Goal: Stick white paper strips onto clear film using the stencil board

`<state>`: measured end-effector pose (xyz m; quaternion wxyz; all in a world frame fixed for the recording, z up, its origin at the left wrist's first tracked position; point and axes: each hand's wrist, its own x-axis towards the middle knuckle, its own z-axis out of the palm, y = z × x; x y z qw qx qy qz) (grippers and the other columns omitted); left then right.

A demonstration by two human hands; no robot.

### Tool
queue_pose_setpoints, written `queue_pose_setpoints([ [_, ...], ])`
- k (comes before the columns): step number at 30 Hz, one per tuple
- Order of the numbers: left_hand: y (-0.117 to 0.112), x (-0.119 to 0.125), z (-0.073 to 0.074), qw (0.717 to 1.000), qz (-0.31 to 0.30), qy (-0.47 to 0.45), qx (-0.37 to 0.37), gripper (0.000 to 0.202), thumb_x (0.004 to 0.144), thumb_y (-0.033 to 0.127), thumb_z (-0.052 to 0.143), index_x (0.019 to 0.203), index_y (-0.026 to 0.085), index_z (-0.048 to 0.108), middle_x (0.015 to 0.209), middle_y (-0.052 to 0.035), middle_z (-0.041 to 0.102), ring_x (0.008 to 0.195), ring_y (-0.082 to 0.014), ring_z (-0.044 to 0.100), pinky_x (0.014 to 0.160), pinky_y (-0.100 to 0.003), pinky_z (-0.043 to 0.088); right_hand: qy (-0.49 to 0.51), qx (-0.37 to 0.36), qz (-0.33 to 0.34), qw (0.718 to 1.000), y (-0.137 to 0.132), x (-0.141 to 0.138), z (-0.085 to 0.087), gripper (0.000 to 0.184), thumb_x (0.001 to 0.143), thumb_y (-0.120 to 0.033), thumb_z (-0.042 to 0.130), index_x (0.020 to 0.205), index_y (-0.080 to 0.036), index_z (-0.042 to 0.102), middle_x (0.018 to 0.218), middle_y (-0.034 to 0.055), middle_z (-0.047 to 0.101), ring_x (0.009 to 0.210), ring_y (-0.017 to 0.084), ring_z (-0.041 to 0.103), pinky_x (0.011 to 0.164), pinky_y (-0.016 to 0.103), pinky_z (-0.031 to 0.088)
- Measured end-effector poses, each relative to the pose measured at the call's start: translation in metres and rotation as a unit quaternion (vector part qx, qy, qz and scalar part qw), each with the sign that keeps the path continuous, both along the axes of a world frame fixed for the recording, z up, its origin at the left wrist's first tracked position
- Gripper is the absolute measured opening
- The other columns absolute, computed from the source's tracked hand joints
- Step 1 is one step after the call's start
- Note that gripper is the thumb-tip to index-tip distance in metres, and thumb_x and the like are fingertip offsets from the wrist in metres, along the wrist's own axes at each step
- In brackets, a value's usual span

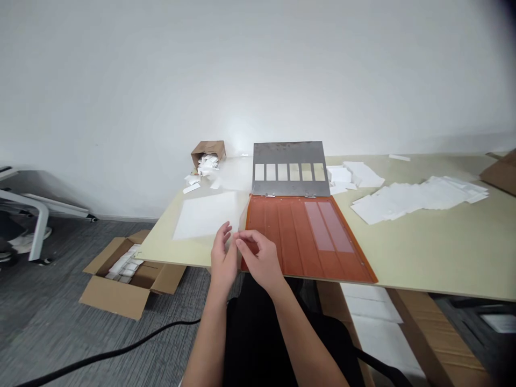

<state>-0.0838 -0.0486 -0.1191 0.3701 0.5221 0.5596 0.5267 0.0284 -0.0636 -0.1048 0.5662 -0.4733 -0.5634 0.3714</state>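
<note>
Here at the near edge of the counter (427,258), the left hand (223,257) is hovering open with its fingers curving upward, while the right hand (258,259) is pinching thumb to fingertips just beside it. A thin clear sheet (242,228) appears to be rising between them, though it's so faint that I can't tell whether the right grip is clenched on it or simply closed. It's looking very light and floppy, so the edges seem the place to take hold. It's standing just beside an orange board (282,242), which is lying hinged to a steel plate (290,156) with six rectangular windows. A white sheet (205,215) is resting nearby on the left. Further back, a brown paper bag (207,148) is lying tipped over and spilling white slips (203,167), while down on the floor, an open cardboard box (121,293) is holding white packets (123,266).
</note>
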Motion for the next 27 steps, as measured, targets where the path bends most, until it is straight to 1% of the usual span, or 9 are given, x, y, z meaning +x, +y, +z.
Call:
queue_pose_setpoints([
  [2,-0.004,0.005,-0.001,0.999,-0.003,-0.037,0.01,0.038,0.085,0.045,0.061,0.117,0.025,0.06,0.12,-0.01,0.065,0.113,-0.0239,0.063,0.097,-0.037,0.051,0.031,0.002,-0.005,0.999,-0.005,-0.002,-0.003,0.022,0.089,-0.038,0.058,0.098,-0.021,0.069,0.104,0.0068,0.075,0.098,0.02,0.07,0.079,0.032,0.056],
  [4,-0.007,0.007,0.001,0.997,-0.022,-0.069,0.01,0.028,0.084,0.045,0.063,0.104,0.026,0.064,0.104,-0.0069,0.068,0.101,-0.0224,0.066,0.092,-0.036,0.053,0.048,0.016,-0.011,0.999,-0.009,-0.001,-0.005,0.021,0.089,-0.036,0.058,0.098,-0.021,0.07,0.103,0.0065,0.075,0.098,0.02,0.07,0.087,0.034,0.056],
  [5,-0.009,0.009,0.003,0.996,-0.034,-0.081,0.007,0.026,0.083,0.046,0.064,0.1,0.027,0.065,0.099,-0.0057,0.068,0.097,-0.0218,0.066,0.091,-0.035,0.053,0.047,0.026,-0.019,0.998,-0.011,0.0,-0.005,0.02,0.088,-0.035,0.059,0.098,-0.021,0.07,0.103,0.0064,0.075,0.099,0.02,0.07,0.09,0.035,0.055],
  [8,-0.012,0.012,0.008,0.991,-0.05,-0.123,-0.005,0.024,0.083,0.049,0.063,0.092,0.027,0.065,0.096,-0.0042,0.067,0.095,-0.0203,0.066,0.089,-0.033,0.053,0.021,0.058,-0.053,0.997,-0.013,0.002,-0.006,0.015,0.087,-0.032,0.061,0.096,-0.023,0.07,0.107,0.006,0.074,0.105,0.02,0.067,0.097,0.036,0.052],
  [11,-0.015,0.015,0.012,0.984,-0.052,-0.172,-0.017,0.028,0.082,0.053,0.063,0.08,0.025,0.06,0.089,-0.0025,0.063,0.087,-0.0173,0.064,0.079,-0.029,0.054,-0.012,0.075,-0.072,0.994,-0.015,0.002,-0.005,0.013,0.088,-0.03,0.061,0.092,-0.023,0.071,0.107,0.0062,0.074,0.106,0.02,0.067,0.096,0.036,0.052],
  [14,-0.017,0.016,0.014,0.975,-0.058,-0.211,-0.027,0.035,0.078,0.052,0.069,0.071,0.022,0.053,0.079,0.0005,0.057,0.074,-0.0132,0.058,0.068,-0.024,0.05,-0.041,0.095,-0.09,0.991,-0.016,0.002,-0.004,0.01,0.087,-0.029,0.063,0.09,-0.023,0.071,0.105,0.0068,0.074,0.104,0.02,0.068,0.092,0.035,0.054],
  [16,-0.018,0.015,0.015,0.97,-0.063,-0.23,-0.035,0.037,0.076,0.05,0.071,0.069,0.02,0.052,0.075,0.0019,0.055,0.07,-0.0113,0.055,0.066,-0.022,0.048,-0.055,0.107,-0.099,0.988,-0.016,0.003,-0.005,0.008,0.086,-0.029,0.064,0.089,-0.023,0.07,0.104,0.0066,0.074,0.103,0.02,0.069,0.091,0.035,0.055],
  [20,-0.018,0.015,0.017,0.966,-0.073,-0.245,-0.048,0.037,0.075,0.05,0.074,0.072,0.017,0.056,0.075,0.0021,0.055,0.069,-0.0103,0.054,0.065,-0.02,0.047,-0.069,0.118,-0.096,0.986,-0.016,0.005,-0.006,0.008,0.087,-0.028,0.063,0.089,-0.023,0.069,0.104,0.0063,0.075,0.102,0.02,0.07,0.09,0.036,0.056],
  [27,-0.015,0.019,0.015,0.97,-0.09,-0.225,-0.03,0.036,0.074,0.05,0.077,0.074,0.016,0.064,0.078,0.0004,0.061,0.075,-0.0113,0.054,0.071,-0.02,0.047,-0.051,0.101,-0.07,0.991,-0.017,0.013,-0.008,0.012,0.09,-0.025,0.059,0.095,-0.024,0.07,0.109,0.005,0.076,0.106,0.02,0.07,0.103,0.041,0.05],
])
